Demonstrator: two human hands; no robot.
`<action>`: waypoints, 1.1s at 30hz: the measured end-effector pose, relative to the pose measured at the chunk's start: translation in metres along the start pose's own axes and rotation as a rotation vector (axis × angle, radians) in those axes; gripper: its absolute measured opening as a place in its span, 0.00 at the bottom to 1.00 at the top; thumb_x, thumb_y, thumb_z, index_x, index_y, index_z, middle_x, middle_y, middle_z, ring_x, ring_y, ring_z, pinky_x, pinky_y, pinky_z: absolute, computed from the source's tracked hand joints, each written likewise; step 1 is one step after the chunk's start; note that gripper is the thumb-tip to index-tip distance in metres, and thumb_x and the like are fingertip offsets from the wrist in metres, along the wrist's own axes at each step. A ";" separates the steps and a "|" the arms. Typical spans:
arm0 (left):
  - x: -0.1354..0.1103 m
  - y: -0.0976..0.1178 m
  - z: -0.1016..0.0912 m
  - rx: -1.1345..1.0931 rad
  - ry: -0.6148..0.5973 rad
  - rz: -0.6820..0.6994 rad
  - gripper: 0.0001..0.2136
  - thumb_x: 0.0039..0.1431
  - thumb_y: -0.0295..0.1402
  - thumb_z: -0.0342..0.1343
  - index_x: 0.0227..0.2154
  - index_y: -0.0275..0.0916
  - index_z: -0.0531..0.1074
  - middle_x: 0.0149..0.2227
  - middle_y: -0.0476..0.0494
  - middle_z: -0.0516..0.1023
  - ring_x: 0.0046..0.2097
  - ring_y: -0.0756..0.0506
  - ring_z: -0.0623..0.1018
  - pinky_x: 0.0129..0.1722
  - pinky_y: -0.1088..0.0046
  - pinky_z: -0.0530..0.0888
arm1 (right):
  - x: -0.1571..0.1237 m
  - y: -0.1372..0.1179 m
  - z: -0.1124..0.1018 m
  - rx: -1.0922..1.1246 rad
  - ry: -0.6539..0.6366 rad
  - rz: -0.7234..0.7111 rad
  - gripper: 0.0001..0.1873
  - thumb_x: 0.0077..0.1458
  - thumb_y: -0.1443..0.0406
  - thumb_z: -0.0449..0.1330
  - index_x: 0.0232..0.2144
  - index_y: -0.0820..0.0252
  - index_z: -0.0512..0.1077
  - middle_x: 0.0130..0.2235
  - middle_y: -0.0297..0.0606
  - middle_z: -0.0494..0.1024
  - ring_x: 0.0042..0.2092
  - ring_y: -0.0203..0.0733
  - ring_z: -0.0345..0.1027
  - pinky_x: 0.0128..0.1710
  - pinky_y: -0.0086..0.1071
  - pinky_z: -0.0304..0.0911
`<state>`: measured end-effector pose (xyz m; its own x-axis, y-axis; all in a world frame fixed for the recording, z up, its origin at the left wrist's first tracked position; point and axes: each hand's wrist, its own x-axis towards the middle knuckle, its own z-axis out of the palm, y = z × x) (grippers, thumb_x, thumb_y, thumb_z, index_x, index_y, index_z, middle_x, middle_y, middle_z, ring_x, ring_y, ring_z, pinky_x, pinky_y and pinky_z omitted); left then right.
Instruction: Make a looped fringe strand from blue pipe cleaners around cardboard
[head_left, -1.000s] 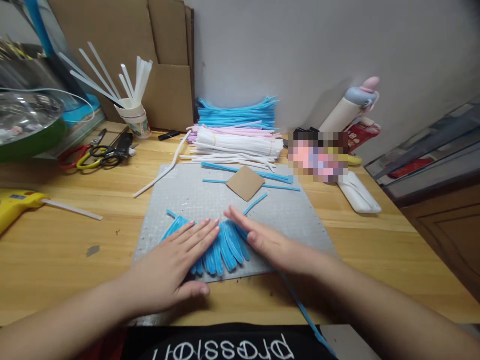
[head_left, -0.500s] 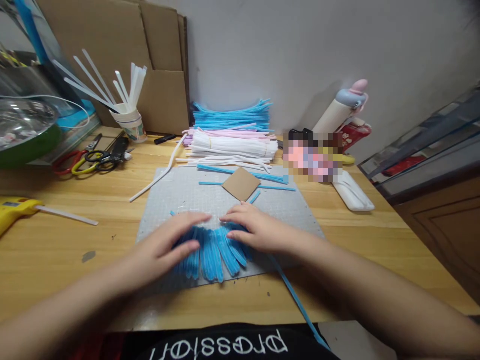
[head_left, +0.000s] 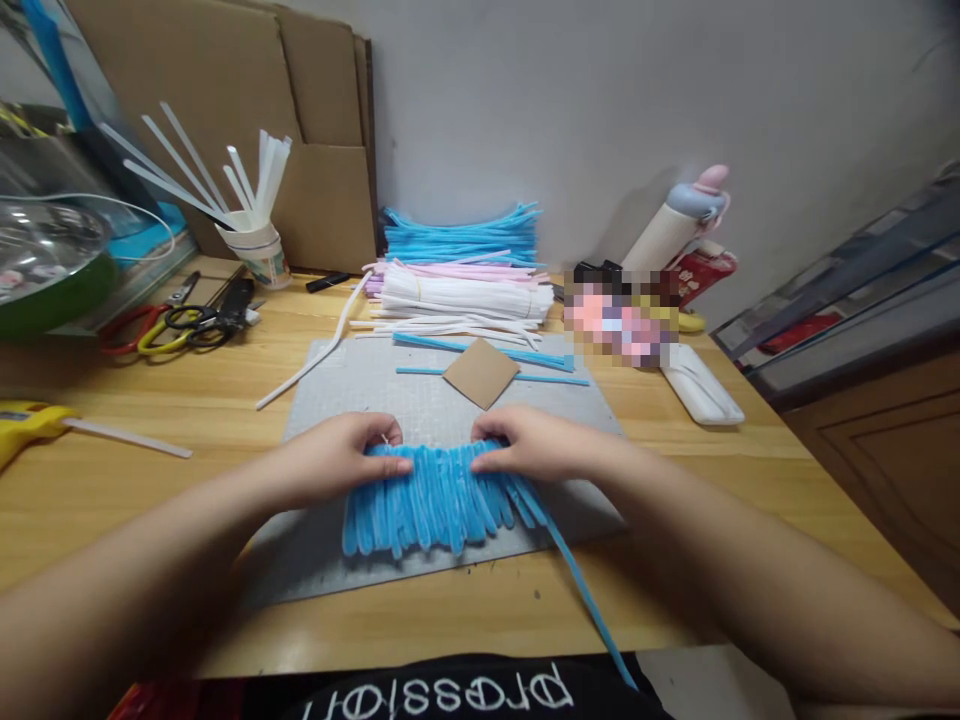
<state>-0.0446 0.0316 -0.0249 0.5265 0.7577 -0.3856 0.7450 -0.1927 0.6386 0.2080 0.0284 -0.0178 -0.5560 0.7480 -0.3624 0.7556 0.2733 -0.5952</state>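
Observation:
A fringe of folded blue pipe cleaners point(head_left: 431, 505) lies side by side above the grey cutting mat point(head_left: 330, 560), with one long end trailing over the table's front edge. My left hand point(head_left: 360, 450) pinches its top edge on the left, thumb in front and fingers curled behind. On the right, my right hand point(head_left: 514, 445) grips the same top edge in a similar pinch. Just beyond the hands lies a cardboard square point(head_left: 481, 374), resting over loose blue pipe cleaners point(head_left: 551, 378).
Bundles of blue point(head_left: 461, 238) and white pipe cleaners point(head_left: 457, 295) lie by the wall. At left are scissors point(head_left: 161, 325), a yellow glue gun point(head_left: 30, 425) and a paper cup point(head_left: 259, 255) of glue sticks. A bottle point(head_left: 667, 225) and white case point(head_left: 703, 385) stand right.
Both hands have closed from a loose, spread pose onto the fringe's top edge. The blue strands now lie straighter and more evenly side by side.

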 end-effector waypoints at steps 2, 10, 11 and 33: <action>0.008 -0.001 0.000 -0.048 0.057 -0.025 0.15 0.52 0.47 0.54 0.30 0.39 0.71 0.28 0.48 0.75 0.32 0.45 0.73 0.29 0.73 0.65 | 0.003 0.012 -0.005 0.047 0.070 0.040 0.07 0.54 0.61 0.60 0.32 0.59 0.73 0.32 0.35 0.76 0.34 0.39 0.67 0.30 0.29 0.57; 0.009 -0.012 0.001 0.212 0.333 -0.080 0.12 0.56 0.44 0.51 0.31 0.41 0.73 0.34 0.43 0.79 0.36 0.41 0.75 0.33 0.68 0.66 | -0.012 0.049 0.000 -0.148 0.349 0.118 0.11 0.57 0.57 0.56 0.33 0.58 0.72 0.36 0.40 0.77 0.36 0.42 0.68 0.33 0.32 0.57; 0.006 -0.014 0.000 0.188 0.332 -0.070 0.12 0.56 0.43 0.51 0.31 0.41 0.73 0.34 0.43 0.78 0.36 0.42 0.75 0.34 0.68 0.66 | -0.017 0.053 -0.002 -0.134 0.339 0.126 0.11 0.57 0.57 0.56 0.34 0.58 0.72 0.36 0.40 0.77 0.37 0.42 0.68 0.34 0.32 0.58; -0.022 -0.022 0.014 -1.133 0.301 -0.121 0.12 0.48 0.38 0.67 0.33 0.38 0.75 0.35 0.46 0.79 0.28 0.54 0.74 0.27 0.82 0.72 | -0.025 0.031 0.020 0.864 0.188 0.207 0.20 0.47 0.58 0.65 0.41 0.61 0.71 0.26 0.29 0.69 0.24 0.30 0.57 0.23 0.27 0.51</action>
<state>-0.0668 0.0105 -0.0397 0.2467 0.8787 -0.4086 -0.0854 0.4397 0.8940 0.2381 0.0060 -0.0410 -0.3151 0.8390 -0.4436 0.2689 -0.3693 -0.8895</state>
